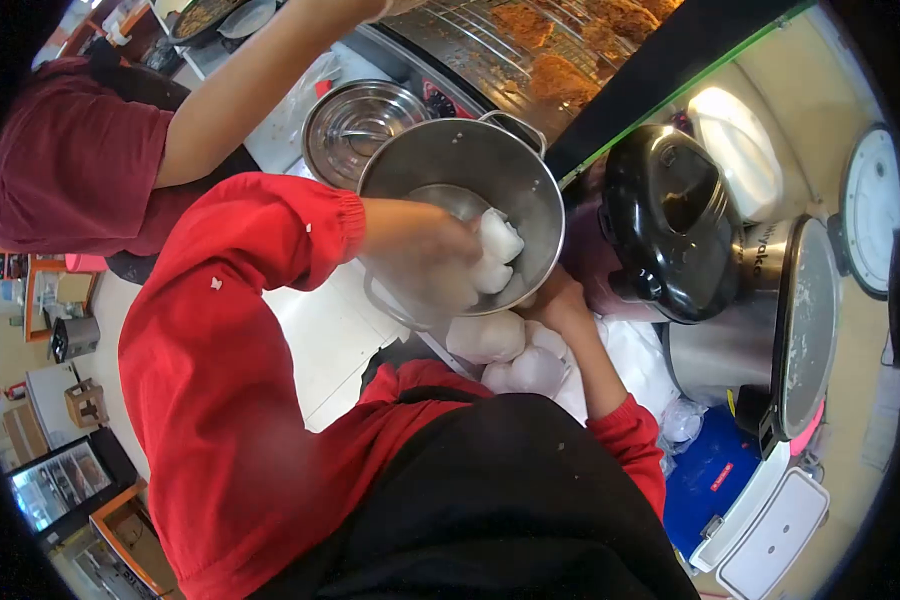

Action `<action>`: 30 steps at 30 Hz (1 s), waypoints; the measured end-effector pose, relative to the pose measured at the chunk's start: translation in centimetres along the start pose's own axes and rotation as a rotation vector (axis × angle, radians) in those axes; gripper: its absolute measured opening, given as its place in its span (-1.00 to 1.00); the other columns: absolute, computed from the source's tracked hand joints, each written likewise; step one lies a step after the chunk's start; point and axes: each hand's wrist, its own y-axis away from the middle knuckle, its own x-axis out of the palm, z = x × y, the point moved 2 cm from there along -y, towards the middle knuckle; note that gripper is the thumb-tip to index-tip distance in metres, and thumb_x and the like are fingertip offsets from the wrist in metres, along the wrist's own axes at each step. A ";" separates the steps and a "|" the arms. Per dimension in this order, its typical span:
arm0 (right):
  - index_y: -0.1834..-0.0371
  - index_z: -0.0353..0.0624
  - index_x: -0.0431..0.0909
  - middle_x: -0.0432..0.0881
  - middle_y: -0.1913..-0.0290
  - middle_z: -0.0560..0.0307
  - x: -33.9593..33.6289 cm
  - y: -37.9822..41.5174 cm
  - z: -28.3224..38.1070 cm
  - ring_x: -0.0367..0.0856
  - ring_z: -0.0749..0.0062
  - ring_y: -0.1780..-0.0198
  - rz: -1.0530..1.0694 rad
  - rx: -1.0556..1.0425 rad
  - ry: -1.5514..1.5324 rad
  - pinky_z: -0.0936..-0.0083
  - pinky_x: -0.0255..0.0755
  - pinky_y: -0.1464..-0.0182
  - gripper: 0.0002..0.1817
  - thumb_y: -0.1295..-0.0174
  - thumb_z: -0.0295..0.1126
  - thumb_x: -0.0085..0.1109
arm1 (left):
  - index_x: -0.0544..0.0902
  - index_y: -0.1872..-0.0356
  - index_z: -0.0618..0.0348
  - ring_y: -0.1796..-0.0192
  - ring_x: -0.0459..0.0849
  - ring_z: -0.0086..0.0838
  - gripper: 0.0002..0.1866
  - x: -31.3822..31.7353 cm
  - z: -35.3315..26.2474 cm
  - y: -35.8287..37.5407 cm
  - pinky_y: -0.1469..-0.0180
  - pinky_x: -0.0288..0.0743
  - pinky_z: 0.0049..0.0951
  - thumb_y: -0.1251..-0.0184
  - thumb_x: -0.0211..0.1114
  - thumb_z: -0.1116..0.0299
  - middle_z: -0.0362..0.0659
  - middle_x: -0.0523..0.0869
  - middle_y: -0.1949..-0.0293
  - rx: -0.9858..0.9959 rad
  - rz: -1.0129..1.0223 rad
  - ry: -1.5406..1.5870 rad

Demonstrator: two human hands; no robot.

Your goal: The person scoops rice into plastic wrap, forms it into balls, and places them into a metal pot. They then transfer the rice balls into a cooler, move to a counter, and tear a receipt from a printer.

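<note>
A deep stainless steel pot (pixel 410 160) stands in front of me, its mouth towards me. My left hand (pixel 435 255) reaches inside it and is smeared by motion. Right beside its fingers are white rounded bundles (pixel 500 240); whether the hand grips one cannot be made out. My right hand (pixel 558 300) is curled against the outside of the pot near its rim, its fingertips partly hidden. Several more white wrapped bundles (pixel 530 365) lie below the pot, close to my right forearm.
A steel lid (pixel 355 130) lies beyond the pot. Fried pieces (pixel 560 80) sit on a rack behind. On the right stand a black-lidded cooker (pixel 670 220), a steel cooker (pixel 740 350) and a blue cool box (pixel 705 500). A person in a maroon shirt (pixel 80 165) reaches across at left.
</note>
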 end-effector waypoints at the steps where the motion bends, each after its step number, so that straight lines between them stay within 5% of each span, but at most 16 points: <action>1: -0.15 -0.13 0.24 0.42 0.00 -0.16 -1.8 0.9 0.9 0.46 0.02 0.02 0.035 0.017 0.006 0.24 0.40 0.04 -0.07 0.41 -0.10 0.44 | -0.58 -0.27 -0.39 -0.18 0.31 -0.15 0.04 -0.1 0.1 -0.1 0.11 0.48 -0.19 -0.01 0.07 0.39 0.26 0.06 -0.25 0.020 0.012 0.040; 3: -0.02 -0.14 0.34 0.59 0.24 -0.14 -3.5 2.3 1.8 0.57 0.04 0.15 -0.029 0.073 -0.008 0.21 0.39 0.13 -0.20 0.38 -0.10 0.43 | -0.58 -0.28 -0.33 -0.19 0.30 -0.21 0.02 -0.1 0.5 -0.7 0.05 0.43 -0.20 -0.03 0.06 0.38 0.24 0.08 -0.25 0.071 0.046 0.213; 6: 0.06 -0.18 0.40 0.58 0.23 -0.13 -7.0 4.8 4.1 0.57 0.04 0.18 -0.153 0.133 -0.054 0.26 0.40 0.17 -0.33 0.31 -0.15 0.42 | -0.57 -0.29 -0.24 -0.21 0.27 -0.22 -0.02 0.2 -1.5 -0.1 -0.07 0.32 -0.21 -0.08 0.03 0.36 0.18 0.08 -0.26 0.001 -0.005 0.384; 8: 0.07 -0.19 0.42 0.59 0.29 -0.05 -9.9 6.9 5.4 0.58 0.23 0.25 -0.272 -0.006 -0.276 0.42 0.41 0.18 -0.41 0.23 -0.25 0.39 | -0.53 -0.31 -0.17 -0.23 0.25 -0.20 -0.07 1.2 -5.3 3.5 -0.14 0.25 -0.21 -0.12 0.00 0.33 0.13 0.06 -0.29 -0.083 -0.085 0.411; 10: 0.07 -0.28 0.39 0.55 0.32 0.08 -12.5 8.1 7.6 0.52 0.50 0.24 -0.158 -0.021 -0.790 0.57 0.39 0.19 -0.47 0.12 -0.31 0.34 | -0.43 -0.33 -0.07 -0.24 0.23 -0.17 -0.15 1.6 -6.1 4.5 -0.19 0.20 -0.19 -0.16 -0.04 0.28 0.10 0.06 -0.30 -0.127 -0.109 0.425; 12: 0.09 -0.31 0.38 0.54 0.29 0.04 -13.7 8.1 10.7 0.52 0.44 0.23 -0.162 -0.107 -0.924 0.54 0.38 0.18 -0.47 0.11 -0.27 0.35 | -0.28 -0.35 0.06 -0.26 0.22 -0.13 -0.24 0.8 -5.4 3.9 -0.21 0.18 -0.17 -0.20 -0.08 0.23 0.09 0.09 -0.30 -0.128 -0.065 0.450; 16: 0.09 -0.34 0.37 0.45 0.18 -0.10 -11.4 3.7 14.7 0.48 0.17 0.13 -0.055 -0.244 -0.722 0.39 0.33 0.09 -0.42 0.05 -0.13 0.30 | -0.16 -0.30 0.10 -0.25 0.24 -0.12 -0.34 -0.3 -3.8 3.5 -0.21 0.18 -0.15 -0.23 -0.13 0.16 0.08 0.13 -0.29 -0.073 -0.013 0.453; 17: 0.04 -0.29 0.32 0.44 0.15 0.01 -10.1 2.6 15.0 0.46 0.34 0.11 -0.099 -0.332 -0.545 0.48 0.32 0.04 -0.51 -0.04 -0.26 0.23 | -0.13 -0.28 0.11 -0.25 0.25 -0.12 -0.36 -0.5 -3.4 3.6 -0.21 0.17 -0.14 -0.24 -0.15 0.14 0.08 0.13 -0.28 -0.066 -0.011 0.446; 20: -0.06 -0.43 0.12 0.15 -0.08 -0.35 -6.3 0.5 15.4 0.24 -0.18 -0.11 0.071 -0.405 -0.386 0.20 0.21 -0.10 -0.36 0.01 -0.32 0.22 | -0.04 -0.24 0.14 -0.24 0.26 -0.11 -0.41 -0.7 -2.8 3.7 -0.21 0.17 -0.13 -0.26 -0.19 0.08 0.08 0.16 -0.27 -0.051 -0.009 0.442; 23: -0.05 -0.52 0.03 0.07 -0.09 -0.46 -2.0 -2.5 15.5 0.17 -0.27 -0.15 0.030 -0.354 -0.367 0.14 0.18 -0.13 -0.35 0.00 -0.42 0.17 | 0.05 -0.20 0.16 -0.23 0.27 -0.10 -0.43 -0.8 -2.7 3.7 -0.21 0.17 -0.12 -0.28 -0.23 0.02 0.07 0.19 -0.26 -0.047 0.002 0.441; 26: -0.07 -0.58 -0.03 0.07 -0.08 -0.50 -0.6 -4.1 16.3 0.17 -0.28 -0.15 0.235 -0.309 -0.205 0.13 0.17 -0.14 -0.33 0.01 -0.46 0.14 | 0.14 -0.17 0.19 -0.23 0.29 -0.09 -0.43 -1.0 -2.3 3.6 -0.21 0.16 -0.10 -0.30 -0.27 -0.03 0.07 0.22 -0.25 -0.025 0.020 0.439; 29: -0.11 -0.66 -0.15 -0.03 -0.13 -0.65 1.3 -4.7 16.2 0.41 -0.26 0.04 0.235 -0.332 -0.111 0.22 0.38 0.04 -0.26 0.06 -0.56 0.09 | 0.23 -0.13 0.22 -0.22 0.30 -0.09 -0.41 -1.1 -1.3 3.4 -0.21 0.16 -0.09 -0.33 -0.31 -0.09 0.06 0.25 -0.24 -0.005 0.039 0.419; 30: -0.05 -0.68 -0.04 0.07 -0.07 -0.63 1.9 -5.0 15.8 0.37 -0.23 0.01 0.232 -0.375 -0.061 0.25 0.32 0.00 -0.34 0.05 -0.51 0.05 | 0.24 -0.11 0.21 -0.22 0.30 -0.09 -0.41 -1.1 -1.0 3.3 -0.20 0.16 -0.10 -0.33 -0.32 -0.10 0.05 0.25 -0.24 -0.003 0.042 0.404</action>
